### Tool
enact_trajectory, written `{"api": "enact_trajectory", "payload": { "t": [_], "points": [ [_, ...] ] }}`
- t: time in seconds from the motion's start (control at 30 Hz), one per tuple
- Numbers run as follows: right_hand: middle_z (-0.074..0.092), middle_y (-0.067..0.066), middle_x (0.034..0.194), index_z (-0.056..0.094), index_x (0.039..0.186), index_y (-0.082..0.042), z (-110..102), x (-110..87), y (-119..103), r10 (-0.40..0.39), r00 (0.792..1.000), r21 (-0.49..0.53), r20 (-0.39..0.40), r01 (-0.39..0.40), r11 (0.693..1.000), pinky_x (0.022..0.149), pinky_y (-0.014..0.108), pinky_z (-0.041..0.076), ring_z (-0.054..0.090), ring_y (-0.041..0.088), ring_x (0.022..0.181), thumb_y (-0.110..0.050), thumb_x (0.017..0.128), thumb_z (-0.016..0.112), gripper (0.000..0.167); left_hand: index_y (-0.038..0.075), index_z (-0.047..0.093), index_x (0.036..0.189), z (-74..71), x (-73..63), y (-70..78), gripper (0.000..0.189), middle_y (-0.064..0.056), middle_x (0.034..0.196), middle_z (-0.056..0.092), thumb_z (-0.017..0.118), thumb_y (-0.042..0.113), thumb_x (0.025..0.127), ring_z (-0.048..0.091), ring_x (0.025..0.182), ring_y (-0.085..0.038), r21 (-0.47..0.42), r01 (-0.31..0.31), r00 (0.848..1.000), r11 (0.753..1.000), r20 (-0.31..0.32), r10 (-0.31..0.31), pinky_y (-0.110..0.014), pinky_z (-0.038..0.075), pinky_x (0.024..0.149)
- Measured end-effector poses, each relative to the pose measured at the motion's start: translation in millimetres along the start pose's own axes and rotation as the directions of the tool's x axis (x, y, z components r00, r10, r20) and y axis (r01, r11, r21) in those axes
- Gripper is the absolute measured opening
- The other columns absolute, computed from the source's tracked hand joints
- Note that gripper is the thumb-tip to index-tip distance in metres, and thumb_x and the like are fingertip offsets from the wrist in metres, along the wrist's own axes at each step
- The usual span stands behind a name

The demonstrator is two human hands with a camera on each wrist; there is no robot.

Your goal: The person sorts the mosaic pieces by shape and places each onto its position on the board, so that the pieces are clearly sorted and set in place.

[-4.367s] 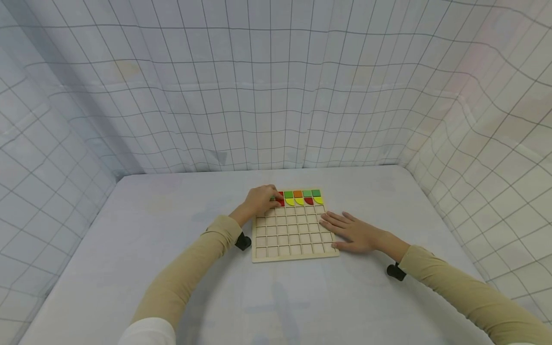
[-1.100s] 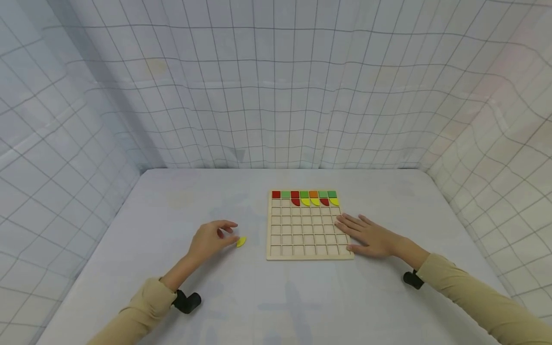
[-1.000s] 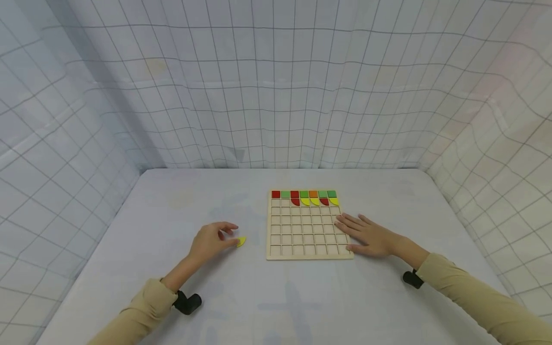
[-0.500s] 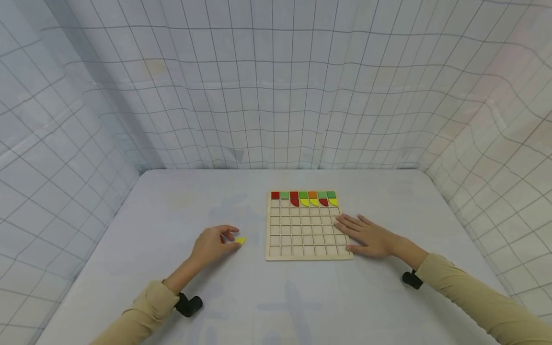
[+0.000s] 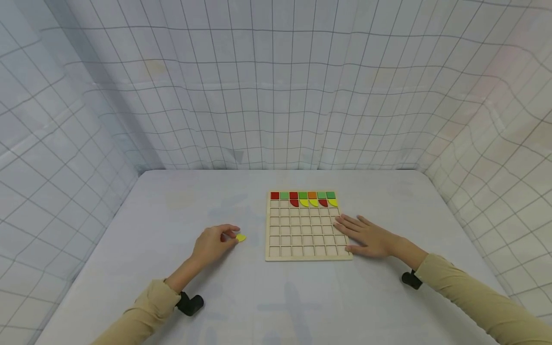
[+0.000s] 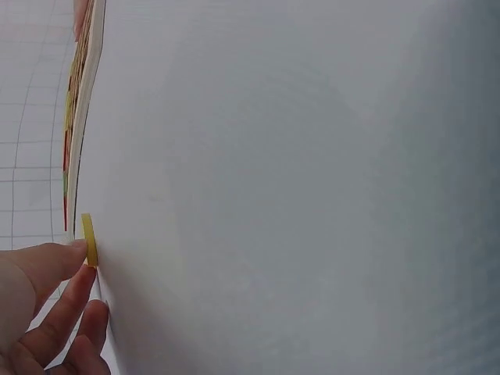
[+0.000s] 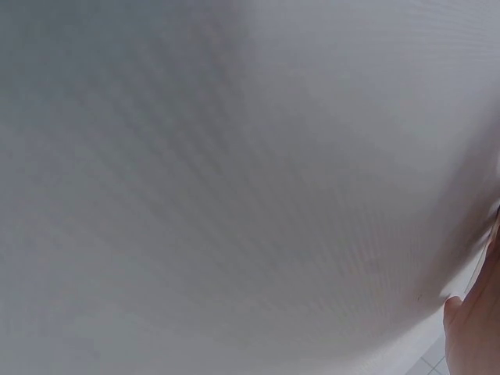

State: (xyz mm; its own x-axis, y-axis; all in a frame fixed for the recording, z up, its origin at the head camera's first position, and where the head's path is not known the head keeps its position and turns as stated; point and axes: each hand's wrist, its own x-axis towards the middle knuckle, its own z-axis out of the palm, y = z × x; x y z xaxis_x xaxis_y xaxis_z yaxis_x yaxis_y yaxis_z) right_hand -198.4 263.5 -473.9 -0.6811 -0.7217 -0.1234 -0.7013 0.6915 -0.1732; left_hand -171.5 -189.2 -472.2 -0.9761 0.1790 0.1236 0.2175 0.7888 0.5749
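Note:
My left hand pinches a yellow quarter-circle tile between thumb and fingers, left of the board. In the left wrist view the yellow tile stands nearly edge-on, thumb against one side and a fingertip at its lower end. The pale wooden grid board lies flat on the table. Red, green and orange square tiles fill its far row; red and yellow quarter-circle tiles sit in the row below, whose two leftmost cells are bare. With fingers spread, my right hand rests across the board's right edge.
A white cloth covers the table. Grid-patterned white curtains close off the back and both sides. Black wrist cameras sit under the left wrist and the right wrist.
Earlier, my left hand was over the board's far left corner at a red tile; it has moved left, off the board. Lately the yellow tile has turned in its fingers. The right hand stays put.

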Motion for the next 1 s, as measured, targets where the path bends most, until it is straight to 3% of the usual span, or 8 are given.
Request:
{"api": "enact_trajectory", "payload": {
  "t": [0.23,0.43,0.63,1.0],
  "points": [
    [0.016,0.008,0.162,0.018,0.155,-0.014,0.1,0.7,1.0,-0.007,1.0,-0.019,-0.01,0.007,1.0,0.113,0.062,0.016,0.016,0.031,0.148,-0.049,0.099,0.043,0.071,0.011,0.072,0.108,3.0,4.2,-1.9,0.025,-0.003,0.091,0.073,0.073,0.013,0.083,0.054,0.068,-0.008,-0.018,-0.026,1.0,1.0,-0.006,0.026,-0.022,0.041,0.057],
    [0.016,0.007,0.162,0.018,0.155,-0.014,1.5,0.7,2.7,-0.002,1.0,-0.022,0.001,0.002,1.0,0.113,0.063,0.016,0.015,0.031,0.149,-0.05,0.099,0.042,0.071,0.011,0.073,0.105,5.4,5.8,-0.3,0.029,-0.002,0.09,0.073,0.079,0.02,0.078,0.055,0.067,-0.008,-0.044,0.022,1.0,0.999,0.017,-0.021,-0.023,0.042,0.057],
    [0.011,0.003,0.163,0.014,0.155,-0.017,1.8,1.2,3.1,0.01,1.0,-0.023,0.026,-0.009,1.0,0.115,0.059,0.014,0.011,0.027,0.15,-0.052,0.099,0.04,0.071,0.014,0.074,0.101,8.1,7.1,-0.3,0.031,0.001,0.09,0.073,0.082,0.027,0.074,0.056,0.068,-0.007,-0.013,0.072,0.997,0.997,0.016,-0.071,-0.024,0.043,0.057],
    [0.014,0.007,0.162,0.017,0.155,-0.014,-0.8,1.2,0.4,0.009,0.999,-0.016,0.031,-0.009,1.0,0.114,0.061,0.014,0.014,0.031,0.149,-0.05,0.099,0.041,0.07,0.013,0.076,0.098,10.4,9.0,0.7,0.031,0.0,0.091,0.074,0.082,0.031,0.073,0.054,0.065,-0.008,0.033,0.099,0.995,0.995,0.009,-0.1,-0.024,0.041,0.054]
  ]
}}
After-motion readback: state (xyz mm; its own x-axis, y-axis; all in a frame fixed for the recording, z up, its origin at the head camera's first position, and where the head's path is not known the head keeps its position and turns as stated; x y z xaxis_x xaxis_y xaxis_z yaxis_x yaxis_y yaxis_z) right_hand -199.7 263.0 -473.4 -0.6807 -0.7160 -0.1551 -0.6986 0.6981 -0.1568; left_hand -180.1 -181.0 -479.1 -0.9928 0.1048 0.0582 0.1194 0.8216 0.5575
